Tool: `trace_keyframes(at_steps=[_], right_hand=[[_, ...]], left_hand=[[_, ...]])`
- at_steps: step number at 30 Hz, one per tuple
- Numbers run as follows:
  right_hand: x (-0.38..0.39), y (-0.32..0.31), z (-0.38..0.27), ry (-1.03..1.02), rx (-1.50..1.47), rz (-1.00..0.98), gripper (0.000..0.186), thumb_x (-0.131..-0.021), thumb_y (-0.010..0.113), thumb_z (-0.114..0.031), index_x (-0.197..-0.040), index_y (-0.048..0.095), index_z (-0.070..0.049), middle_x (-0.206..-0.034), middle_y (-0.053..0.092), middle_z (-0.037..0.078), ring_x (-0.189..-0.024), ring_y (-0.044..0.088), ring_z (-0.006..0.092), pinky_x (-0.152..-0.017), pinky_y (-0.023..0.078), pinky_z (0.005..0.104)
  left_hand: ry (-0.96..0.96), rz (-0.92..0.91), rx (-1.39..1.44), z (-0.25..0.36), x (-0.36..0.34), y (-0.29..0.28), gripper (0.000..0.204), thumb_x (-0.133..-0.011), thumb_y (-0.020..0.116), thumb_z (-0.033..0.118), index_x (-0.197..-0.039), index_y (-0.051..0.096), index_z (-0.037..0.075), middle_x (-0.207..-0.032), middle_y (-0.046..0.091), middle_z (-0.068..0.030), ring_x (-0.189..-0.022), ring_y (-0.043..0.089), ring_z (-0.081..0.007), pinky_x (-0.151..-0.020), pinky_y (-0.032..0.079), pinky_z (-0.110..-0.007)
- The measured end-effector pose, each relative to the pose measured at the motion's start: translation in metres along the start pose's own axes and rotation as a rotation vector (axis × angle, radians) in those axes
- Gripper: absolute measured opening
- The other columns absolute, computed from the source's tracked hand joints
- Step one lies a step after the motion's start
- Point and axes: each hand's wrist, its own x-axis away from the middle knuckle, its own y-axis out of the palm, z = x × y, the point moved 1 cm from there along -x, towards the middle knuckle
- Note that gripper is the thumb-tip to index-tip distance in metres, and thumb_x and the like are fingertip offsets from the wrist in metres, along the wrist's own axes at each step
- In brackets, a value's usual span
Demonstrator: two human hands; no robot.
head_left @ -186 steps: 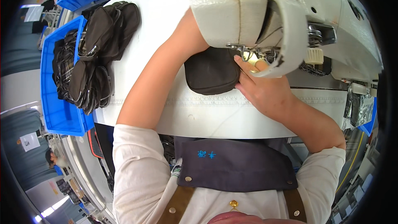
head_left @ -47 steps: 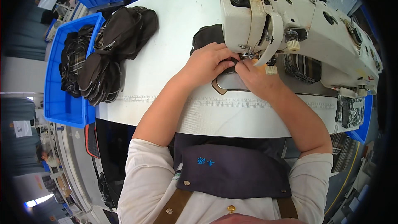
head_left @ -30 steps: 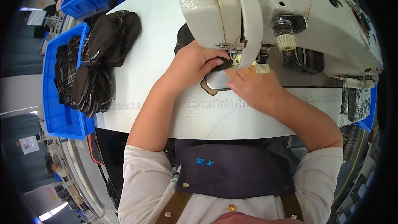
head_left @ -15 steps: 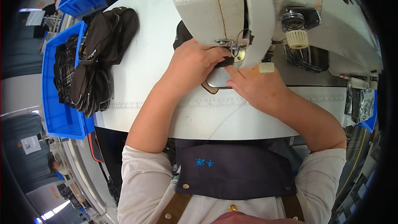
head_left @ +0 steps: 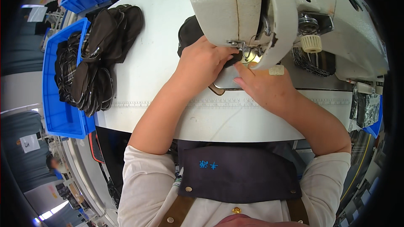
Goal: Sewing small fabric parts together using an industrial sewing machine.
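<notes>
Under the head of the white sewing machine [head_left: 252,12], seen from the head camera, we press our left hand [head_left: 202,65] flat on a dark fabric piece [head_left: 190,33] on the white desk [head_left: 160,59], fingers bent over the cloth beside the needle. Our right hand [head_left: 263,86] lies open just beside it, fingertips on the metal plate [head_left: 225,82], grasping nothing. Well to the left, a pile of dark pieces [head_left: 111,31] spills from a blue bin [head_left: 52,113].

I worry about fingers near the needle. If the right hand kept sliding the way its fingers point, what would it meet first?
Probably the dark fabric piece under the sewing machine head, right by the left hand; depth is unclear.
</notes>
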Motion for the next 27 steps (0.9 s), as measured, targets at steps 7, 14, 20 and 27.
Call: trace_keyframes(at_steps=[7,14,20,27], right_hand=[[-0.0012,-0.0012,0.0021,-0.032,-0.035,0.077,0.042,-0.094,0.075,-0.047,-0.117,0.067,-0.013,-0.07,0.061,0.0,-0.052,0.055,0.0205,-0.05,0.043,0.0329],[-0.0003,0.0032,0.0033,-0.047,-0.019,-0.004,0.045,-0.095,0.075,-0.051,-0.12,0.068,-0.014,-0.068,0.06,0.001,-0.05,0.052,0.0209,-0.05,0.043,0.034],[-0.0001,0.0002,0.0028,-0.065,0.016,0.003,0.049,-0.098,0.072,-0.049,-0.129,0.071,-0.012,-0.078,0.067,0.001,-0.059,0.06,0.0209,-0.052,0.046,0.0335],[-0.0014,-0.0004,0.0031,-0.044,-0.067,0.014,0.049,-0.097,0.072,-0.049,-0.128,0.071,-0.012,-0.079,0.068,0.001,-0.063,0.062,0.0179,-0.054,0.048,0.0328]], left_hand=[[-0.142,-0.04,0.222,-0.0059,-0.0016,-0.002,0.021,-0.091,0.077,0.012,-0.111,0.082,0.014,-0.102,0.074,-0.0097,-0.099,0.068,-0.0315,-0.086,0.057,-0.041],[-0.014,-0.009,0.179,-0.0107,-0.0005,0.0033,0.024,-0.085,0.077,0.005,-0.107,0.082,0.012,-0.104,0.074,-0.0083,-0.099,0.069,-0.0312,-0.084,0.058,-0.04],[0.078,0.056,0.058,-0.0075,-0.0024,0.0014,0.031,-0.075,0.076,-0.001,-0.103,0.082,0.011,-0.105,0.074,-0.0047,-0.103,0.07,-0.0278,-0.084,0.06,-0.038],[0.016,0.037,0.163,-0.0096,-0.0007,0.0056,0.03,-0.077,0.077,-0.001,-0.103,0.082,0.012,-0.103,0.075,-0.0044,-0.103,0.07,-0.0271,-0.083,0.06,-0.037]])
